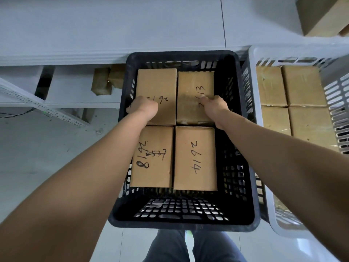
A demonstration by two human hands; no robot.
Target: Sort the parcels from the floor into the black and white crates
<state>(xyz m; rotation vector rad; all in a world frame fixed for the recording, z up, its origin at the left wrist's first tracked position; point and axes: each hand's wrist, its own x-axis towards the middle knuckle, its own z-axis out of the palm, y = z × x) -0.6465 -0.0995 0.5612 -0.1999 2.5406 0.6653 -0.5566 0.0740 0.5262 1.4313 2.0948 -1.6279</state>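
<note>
One black crate point(181, 225) holds four parcels point(156, 86), one white crate point(336, 95) apparently four more, plus two hands point(143, 108) point(215, 108).

The black crate point(181, 226) at the centre of your frame is matt perforated plastic, and its rim is scuffed and dusty. The parcels point(194, 157) in it are smooth, matt brown cardboard marked in black ink. At the right, the white crate point(338, 95) is slotted plastic with a slight sheen. At the bottom, the floor point(120, 248) looks glossy, and your trousers point(170, 246) are matt grey-blue cloth.
</note>
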